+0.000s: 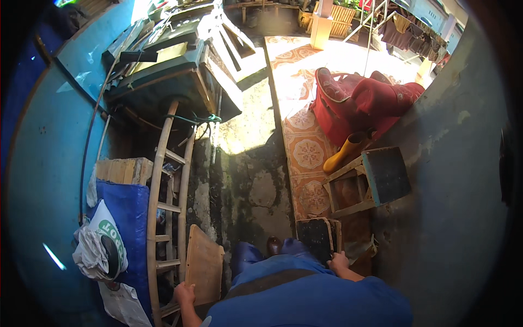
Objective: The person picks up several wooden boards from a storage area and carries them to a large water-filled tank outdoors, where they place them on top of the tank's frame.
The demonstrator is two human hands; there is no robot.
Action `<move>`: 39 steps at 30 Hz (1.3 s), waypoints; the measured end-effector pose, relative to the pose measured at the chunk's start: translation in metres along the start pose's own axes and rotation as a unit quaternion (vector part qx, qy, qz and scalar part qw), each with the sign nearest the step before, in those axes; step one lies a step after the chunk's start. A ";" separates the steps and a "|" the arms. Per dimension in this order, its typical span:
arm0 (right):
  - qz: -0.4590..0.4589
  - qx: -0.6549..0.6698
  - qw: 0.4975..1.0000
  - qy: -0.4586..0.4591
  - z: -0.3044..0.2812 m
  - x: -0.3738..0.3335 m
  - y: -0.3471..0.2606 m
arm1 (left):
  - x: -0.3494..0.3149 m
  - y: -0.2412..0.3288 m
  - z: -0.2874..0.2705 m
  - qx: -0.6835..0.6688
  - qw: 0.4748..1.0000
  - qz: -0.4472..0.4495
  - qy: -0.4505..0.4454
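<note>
My left hand (pixel 185 294) is closed on the near edge of a flat brown wooden board (pixel 205 267). That board stands tilted beside a bamboo ladder (pixel 155 201) on my left. Low on my right, my right hand (pixel 339 264) grips the edge of a black-faced wooden piece (pixel 315 237) with pale worn edges. Its underside is hidden, so I cannot tell whether it is a stool or a loose board. Just beyond it, a wooden stool (pixel 385 175) with a dark top lies tipped on its side.
A red armchair (pixel 343 103) and yellow rubber boots (pixel 348 150) are on the patterned orange tiles (pixel 308 154). A grey wall (pixel 436 218) bounds the right. At left are a blue sheet (pixel 136 204), a white sack (pixel 106 223) and a wooden cabinet (pixel 163 71). A concrete path (pixel 256 191) runs ahead.
</note>
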State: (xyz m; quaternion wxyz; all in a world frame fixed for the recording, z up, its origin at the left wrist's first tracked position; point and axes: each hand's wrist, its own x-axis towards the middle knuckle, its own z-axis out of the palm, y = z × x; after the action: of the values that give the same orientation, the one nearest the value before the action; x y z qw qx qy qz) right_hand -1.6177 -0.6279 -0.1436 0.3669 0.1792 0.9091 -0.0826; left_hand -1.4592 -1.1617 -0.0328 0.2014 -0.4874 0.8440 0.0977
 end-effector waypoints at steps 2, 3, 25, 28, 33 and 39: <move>0.014 -0.002 1.000 0.016 -0.030 0.011 -0.027 | 0.031 0.019 -0.001 -0.022 1.000 0.006 -0.001; 0.016 -0.006 1.000 0.022 -0.044 0.020 -0.039 | 0.050 0.025 0.002 -0.026 1.000 0.012 -0.006; 0.128 0.029 0.991 -0.019 -0.174 0.152 -0.260 | 0.372 0.269 -0.091 -0.006 0.959 0.279 -0.037; 0.110 0.024 0.993 -0.040 -0.188 0.184 -0.279 | 0.416 0.298 -0.097 -0.030 0.947 0.315 -0.056; 0.055 0.026 0.997 -0.055 -0.200 0.253 -0.303 | 0.441 0.378 -0.139 0.103 0.962 0.254 -0.008; 0.052 0.062 0.996 -0.043 -0.263 0.307 -0.346 | 0.482 0.475 -0.190 0.112 0.967 0.230 -0.007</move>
State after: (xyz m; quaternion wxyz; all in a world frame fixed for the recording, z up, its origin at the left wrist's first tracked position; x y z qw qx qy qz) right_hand -2.1236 -0.7915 -0.1622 0.3980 0.2446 0.8750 -0.1270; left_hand -2.1288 -1.3674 -0.0862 0.2326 -0.2541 0.9375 0.0499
